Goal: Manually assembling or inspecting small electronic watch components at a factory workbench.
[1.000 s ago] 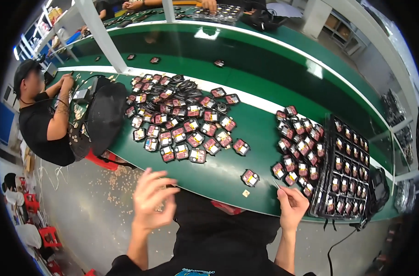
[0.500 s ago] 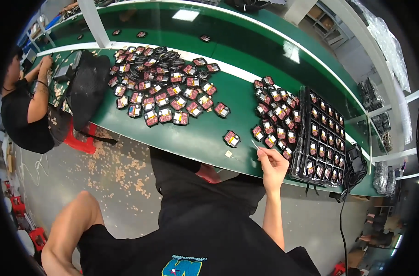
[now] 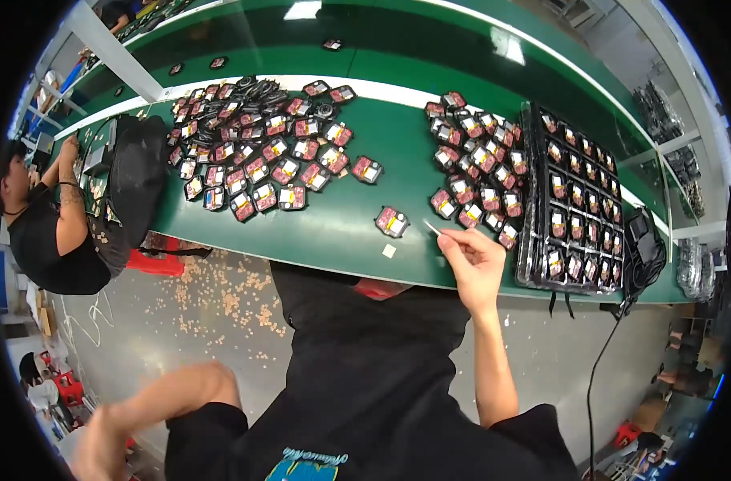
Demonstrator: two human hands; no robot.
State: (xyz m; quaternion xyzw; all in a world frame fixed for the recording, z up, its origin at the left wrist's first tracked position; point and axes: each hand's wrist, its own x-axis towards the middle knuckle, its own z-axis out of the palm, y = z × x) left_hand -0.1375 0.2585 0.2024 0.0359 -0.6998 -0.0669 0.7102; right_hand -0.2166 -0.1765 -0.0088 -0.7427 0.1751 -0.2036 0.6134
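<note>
My right hand is above the bench's front part, thumb and fingers pinched on a thin pale stick. The stick points up and left, toward a lone black rounded-square watch case with a reddish, white and yellow face. Its tip looks apart from that case. Near the bench edge lies a small pale square piece. Behind and right of my hand spreads a cluster of similar watch cases. My left hand is at the lower left, away from the bench, smeared by motion; its fingers cannot be made out.
A larger heap of watch cases covers the left of the green bench. At right stands a black compartment tray filled with cases, beside a black bag. A co-worker sits at far left. Pale scraps litter the floor.
My left arm has swung, its elbow moving right and its forearm now blurred. The right hand still pinches the stick, slightly nearer the lone case. The whole view has shifted a little.
</note>
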